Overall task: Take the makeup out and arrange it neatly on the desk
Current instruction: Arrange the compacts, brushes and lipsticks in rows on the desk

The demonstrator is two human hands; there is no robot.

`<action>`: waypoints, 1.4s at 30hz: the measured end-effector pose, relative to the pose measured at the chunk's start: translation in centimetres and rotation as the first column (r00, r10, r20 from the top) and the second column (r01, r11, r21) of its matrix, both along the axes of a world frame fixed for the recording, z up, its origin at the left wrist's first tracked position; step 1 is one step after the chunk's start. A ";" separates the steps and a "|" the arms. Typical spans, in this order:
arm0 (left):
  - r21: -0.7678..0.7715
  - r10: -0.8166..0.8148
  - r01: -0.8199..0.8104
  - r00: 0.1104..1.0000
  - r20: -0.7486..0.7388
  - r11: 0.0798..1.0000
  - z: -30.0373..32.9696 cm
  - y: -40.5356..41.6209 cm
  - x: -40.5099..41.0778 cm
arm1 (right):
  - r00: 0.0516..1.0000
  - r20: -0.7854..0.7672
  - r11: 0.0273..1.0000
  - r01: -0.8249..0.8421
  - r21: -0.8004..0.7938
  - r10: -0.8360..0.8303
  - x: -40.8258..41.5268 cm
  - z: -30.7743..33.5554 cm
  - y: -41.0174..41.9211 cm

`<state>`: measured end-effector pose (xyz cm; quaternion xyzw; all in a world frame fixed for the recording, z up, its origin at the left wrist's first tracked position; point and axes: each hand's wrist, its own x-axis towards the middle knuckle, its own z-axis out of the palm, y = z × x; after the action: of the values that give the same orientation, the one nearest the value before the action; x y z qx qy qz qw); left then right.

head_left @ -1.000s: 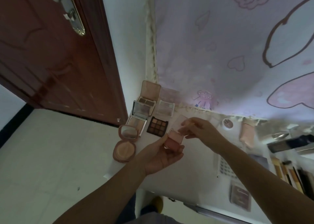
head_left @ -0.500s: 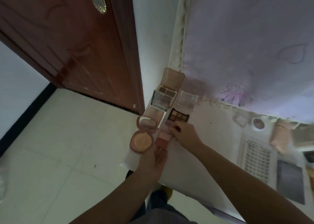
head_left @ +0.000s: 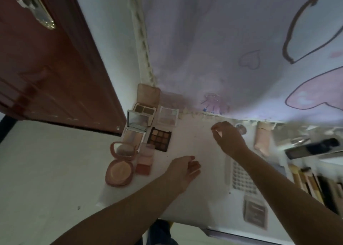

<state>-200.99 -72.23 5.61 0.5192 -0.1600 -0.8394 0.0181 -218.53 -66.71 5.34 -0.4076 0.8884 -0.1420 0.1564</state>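
The head view looks down on a white tabletop (head_left: 196, 204) with makeup laid out on its left part. At the near left lies a round pink powder case (head_left: 119, 172), open, with its mirror lid standing up. Just to the right of it sits a small pink blush box (head_left: 145, 160), also open. Farther back there is a dark palette (head_left: 160, 138) with nine brown squares. To the left of that is a pale palette with a mirror (head_left: 136, 128). Behind it stands a tan palette (head_left: 147, 100) with its lid up, and to the right of that a light clear palette (head_left: 167, 117) lies flat. All of these sit close together in neat rows.

The left hand (head_left: 184, 168) hangs just over the tabletop, near the blush box but not touching it. Its fingers are loose and a bit curled, and it holds nothing. The right hand (head_left: 227, 137) is farther back and to the right, well apart from the left hand. Its fingers bend down, and finger and thumb come close at the tips, but whether they pinch something cannot be told.

On the right side lie a pink tube (head_left: 262, 138), a white grid tray (head_left: 241, 178), some brushes (head_left: 308, 181) and a small flat card (head_left: 255, 214). A brown door (head_left: 48, 74) stands on the left, and a pale cloth (head_left: 232, 49) with pink drawings hangs behind.
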 end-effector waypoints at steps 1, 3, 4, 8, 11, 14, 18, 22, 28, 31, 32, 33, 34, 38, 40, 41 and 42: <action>-0.030 -0.038 0.038 0.999 -0.011 0.999 0.1 -0.1 -2.1 | 0.998 -0.068 0.997 0.017 0.080 -0.012 -1.6 -0.2 0.6; -0.077 -0.068 0.067 0.998 -0.012 0.995 0.2 -0.3 -5.9 | 0.979 -0.199 0.968 0.004 0.250 0.048 -4.0 -0.9 1.2; -0.092 -0.072 0.071 0.997 -0.005 0.993 0.0 -0.5 -7.4 | 0.966 -0.238 0.948 -0.016 0.316 0.096 -4.8 -1.4 1.2; -0.130 -0.071 0.073 0.997 0.022 0.989 -1.7 -1.3 -10.7 | 0.944 -0.286 0.924 -0.046 0.380 0.165 -5.8 -3.2 0.7; -0.108 -0.067 0.068 0.998 0.017 0.992 -2.5 -1.6 -10.4 | 0.929 -0.313 0.939 -0.088 0.333 0.198 -5.1 -3.2 0.7; -0.012 -0.073 0.072 0.995 -0.063 0.997 -2.2 -1.6 -8.7 | 0.971 -0.133 0.976 -0.184 0.119 0.200 -2.8 -1.7 1.2; 0.077 -0.076 0.095 0.973 -0.217 0.993 -1.2 -1.6 -5.1 | 0.958 0.203 0.978 -0.184 -0.102 0.201 1.4 0.6 2.2; 0.070 -0.103 0.115 0.981 -0.165 0.991 -0.6 -1.0 -0.5 | 0.889 0.445 0.988 -0.051 -0.142 0.110 4.0 2.1 2.5; 0.090 -0.007 0.004 0.999 0.036 0.996 -1.4 0.7 5.5 | 0.335 0.938 0.971 0.240 0.006 -0.088 6.3 3.0 1.3; 0.091 0.109 -0.107 0.994 -0.010 0.990 -1.7 0.8 6.7 | 0.173 0.975 0.966 0.242 0.095 -0.139 7.1 2.7 0.9; 0.095 0.138 -0.133 0.989 -0.045 0.987 -1.6 0.8 7.0 | 0.161 0.975 0.968 0.226 0.114 -0.152 7.2 2.4 0.7; 0.095 0.154 -0.147 0.985 -0.074 0.985 -1.5 0.8 7.2 | 0.161 0.974 0.969 0.213 0.124 -0.160 7.3 2.1 0.6; 0.092 0.160 -0.152 0.983 -0.086 0.984 -1.4 1.0 7.4 | 0.172 0.972 0.971 0.202 0.125 -0.160 7.4 1.7 0.5; 0.151 0.247 -0.238 0.968 -0.049 0.959 -1.8 1.7 8.5 | 0.291 0.942 0.979 0.161 0.125 -0.168 8.2 -0.2 -0.3; 0.169 0.320 -0.314 0.947 -0.007 0.934 -2.1 2.0 8.9 | 0.425 0.892 0.985 0.132 0.108 -0.155 9.0 -1.2 -1.0; 0.161 0.354 -0.352 0.935 0.016 0.922 -2.2 2.1 9.1 | 0.515 0.847 0.990 0.114 0.086 -0.133 9.5 -1.7 -1.4; 0.147 0.386 -0.387 0.922 0.039 0.910 -2.1 2.2 9.1 | 0.596 0.797 0.994 0.096 0.058 -0.104 9.9 -2.2 -1.9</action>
<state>-191.87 -70.03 3.50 0.5442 0.0103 -0.8265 0.1433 -208.59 -68.57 3.19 -0.2501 0.7472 -0.3135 0.5300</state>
